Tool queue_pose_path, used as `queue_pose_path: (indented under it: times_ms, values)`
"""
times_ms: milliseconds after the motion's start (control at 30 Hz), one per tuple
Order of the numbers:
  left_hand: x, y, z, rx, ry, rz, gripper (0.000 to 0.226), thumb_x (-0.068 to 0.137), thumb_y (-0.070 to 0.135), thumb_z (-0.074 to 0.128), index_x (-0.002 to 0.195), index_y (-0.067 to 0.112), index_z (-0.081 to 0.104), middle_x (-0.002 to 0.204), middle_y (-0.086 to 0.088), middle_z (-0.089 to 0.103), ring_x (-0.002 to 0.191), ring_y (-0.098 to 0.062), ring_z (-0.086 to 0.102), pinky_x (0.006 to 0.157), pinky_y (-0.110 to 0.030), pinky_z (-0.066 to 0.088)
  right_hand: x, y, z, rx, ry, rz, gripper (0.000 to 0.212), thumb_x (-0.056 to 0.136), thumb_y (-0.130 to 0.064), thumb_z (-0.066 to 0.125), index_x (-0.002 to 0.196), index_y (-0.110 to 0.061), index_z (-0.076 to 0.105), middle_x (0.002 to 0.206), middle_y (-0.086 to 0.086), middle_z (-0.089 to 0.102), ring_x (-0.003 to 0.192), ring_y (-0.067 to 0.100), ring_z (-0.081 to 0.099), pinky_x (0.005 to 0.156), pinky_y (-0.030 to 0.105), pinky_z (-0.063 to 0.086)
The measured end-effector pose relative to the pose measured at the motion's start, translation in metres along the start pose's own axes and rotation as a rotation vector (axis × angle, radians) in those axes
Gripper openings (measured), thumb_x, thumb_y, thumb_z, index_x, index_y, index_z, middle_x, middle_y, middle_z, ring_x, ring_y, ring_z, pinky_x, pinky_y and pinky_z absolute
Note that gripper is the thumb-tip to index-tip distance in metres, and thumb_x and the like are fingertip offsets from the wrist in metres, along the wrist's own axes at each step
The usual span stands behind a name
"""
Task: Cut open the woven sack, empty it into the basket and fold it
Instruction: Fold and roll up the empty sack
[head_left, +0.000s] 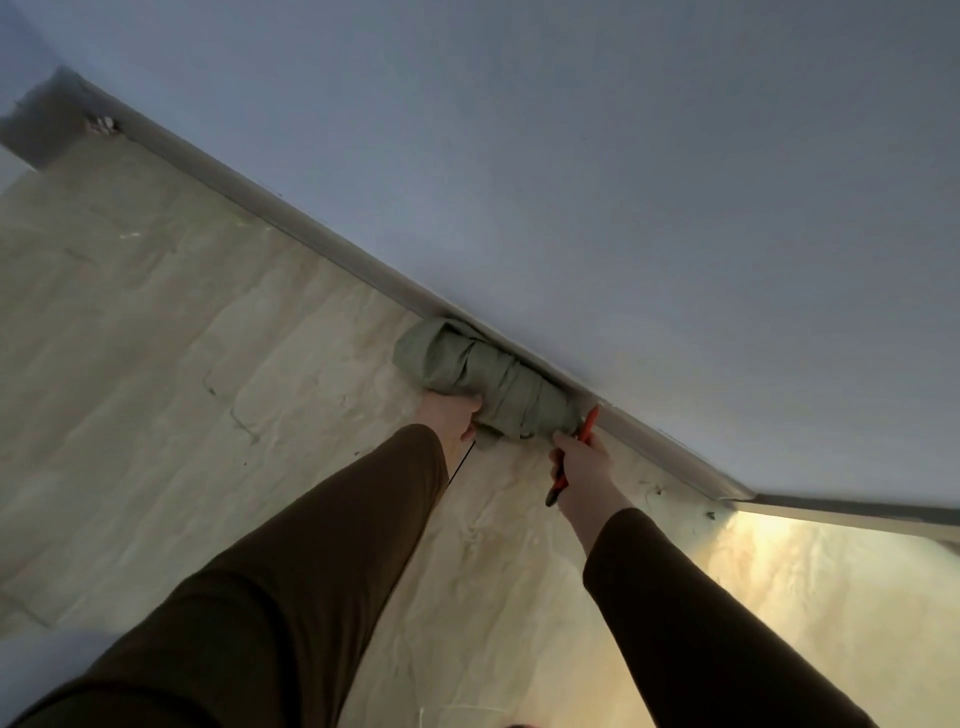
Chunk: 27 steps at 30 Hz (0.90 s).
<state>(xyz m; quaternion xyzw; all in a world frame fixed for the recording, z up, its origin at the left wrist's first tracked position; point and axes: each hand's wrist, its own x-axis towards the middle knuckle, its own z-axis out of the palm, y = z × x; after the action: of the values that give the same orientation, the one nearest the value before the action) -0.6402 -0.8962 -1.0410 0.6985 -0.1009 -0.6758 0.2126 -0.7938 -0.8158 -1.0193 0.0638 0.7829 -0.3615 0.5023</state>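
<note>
Against the far skirting (322, 236) lies the sack (483, 382), soft, bundled, likely light; left hand (451, 417) closed on its near-left end, right hand (584, 467) wrapped round red cutters (570, 457) at its right end.

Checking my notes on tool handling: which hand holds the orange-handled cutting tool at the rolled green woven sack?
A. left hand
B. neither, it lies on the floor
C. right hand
C: the right hand grips the orange-handled cutting tool at the rolled green woven sack's end; the left hand steadies the sack.
</note>
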Motion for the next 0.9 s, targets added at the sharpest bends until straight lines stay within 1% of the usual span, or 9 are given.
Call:
queue_pose_path:
  times_ms: [67, 133, 233, 300, 433, 633, 767, 833, 900]
  values:
    - [0.001, 0.005, 0.002, -0.004, -0.008, -0.03, 0.02, 0.105, -0.001, 0.058, 0.088, 0.009, 0.051, 0.083, -0.012, 0.054, 0.065, -0.02, 0.051, 0.043, -0.026, 0.052, -0.002, 0.001, 0.002, -0.006, -0.059, 0.022, 0.033, 0.101, -0.007, 0.067, 0.133, -0.011, 0.062, 0.082, 0.005, 0.057, 0.063, 0.013, 0.046, 0.059, 0.025, 0.044]
    - [-0.001, 0.009, 0.003, -0.038, -0.018, -0.044, 0.008, 0.104, -0.005, 0.056, 0.107, 0.003, 0.053, 0.087, -0.014, 0.057, 0.066, -0.021, 0.053, 0.031, -0.022, 0.05, -0.002, 0.002, 0.001, -0.008, -0.101, 0.033, 0.031, 0.101, -0.008, 0.067, 0.131, -0.01, 0.062, 0.083, 0.005, 0.055, 0.065, 0.013, 0.044, 0.059, 0.025, 0.042]
    - [-0.003, 0.007, -0.004, -0.065, 0.017, 0.0, 0.049, 0.097, -0.006, 0.068, 0.139, -0.004, 0.044, 0.123, -0.025, 0.062, 0.072, -0.024, 0.062, 0.039, -0.03, 0.056, -0.002, 0.002, 0.0, -0.042, -0.114, 0.028, 0.032, 0.101, -0.011, 0.068, 0.132, -0.009, 0.061, 0.083, 0.004, 0.053, 0.066, 0.014, 0.044, 0.06, 0.027, 0.041]
    - [-0.005, -0.002, -0.011, -0.077, 0.039, 0.029, 0.06, 0.093, 0.001, 0.075, 0.143, 0.001, 0.041, 0.129, -0.023, 0.061, 0.077, -0.024, 0.066, 0.049, -0.032, 0.058, -0.001, 0.002, -0.001, -0.065, -0.08, 0.018, 0.036, 0.101, -0.012, 0.067, 0.135, -0.01, 0.058, 0.083, 0.004, 0.053, 0.066, 0.014, 0.043, 0.059, 0.027, 0.041]
    - [-0.014, -0.013, -0.024, -0.116, 0.043, 0.058, 0.056, 0.09, 0.022, 0.083, 0.129, 0.014, 0.043, 0.118, -0.012, 0.064, 0.087, -0.025, 0.071, 0.049, -0.024, 0.059, -0.004, 0.002, 0.001, -0.111, 0.026, -0.002, 0.053, 0.101, -0.015, 0.066, 0.15, -0.016, 0.047, 0.093, 0.007, 0.057, 0.066, 0.015, 0.045, 0.057, 0.029, 0.042]
    - [-0.031, -0.007, -0.028, -0.082, 0.039, 0.102, 0.056, 0.091, 0.021, 0.082, 0.127, 0.019, 0.039, 0.102, -0.011, 0.064, 0.072, -0.022, 0.069, 0.046, -0.023, 0.057, -0.023, 0.002, 0.0, -0.11, 0.154, -0.109, 0.055, 0.103, -0.021, 0.061, 0.155, -0.025, 0.046, 0.099, -0.003, 0.063, 0.073, 0.016, 0.06, 0.055, 0.029, 0.044]
    - [-0.057, -0.001, -0.035, -0.052, 0.027, 0.12, 0.056, 0.095, 0.019, 0.077, 0.136, 0.01, 0.04, 0.094, -0.01, 0.061, 0.068, -0.021, 0.063, 0.073, -0.036, 0.061, -0.058, -0.003, 0.004, -0.136, 0.127, -0.18, 0.032, 0.105, -0.025, 0.055, 0.136, -0.021, 0.062, 0.082, -0.004, 0.057, 0.059, 0.011, 0.045, 0.053, 0.027, 0.039]
    - [-0.085, 0.008, -0.042, -0.079, 0.005, 0.11, 0.054, 0.097, 0.019, 0.074, 0.138, 0.009, 0.041, 0.097, -0.01, 0.06, 0.073, -0.021, 0.062, 0.077, -0.037, 0.061, -0.088, -0.012, 0.006, -0.144, 0.06, -0.186, 0.024, 0.105, -0.033, 0.054, 0.123, -0.022, 0.066, 0.071, -0.004, 0.047, 0.056, 0.011, 0.038, 0.052, 0.028, 0.035]
    - [-0.121, 0.02, -0.052, -0.086, -0.009, 0.109, 0.049, 0.1, 0.02, 0.071, 0.137, 0.006, 0.043, 0.1, -0.01, 0.06, 0.078, -0.021, 0.062, 0.076, -0.035, 0.06, -0.125, -0.025, 0.008, -0.174, -0.026, -0.204, 0.027, 0.106, -0.039, 0.051, 0.124, -0.024, 0.064, 0.073, -0.003, 0.047, 0.058, 0.012, 0.04, 0.053, 0.029, 0.036]
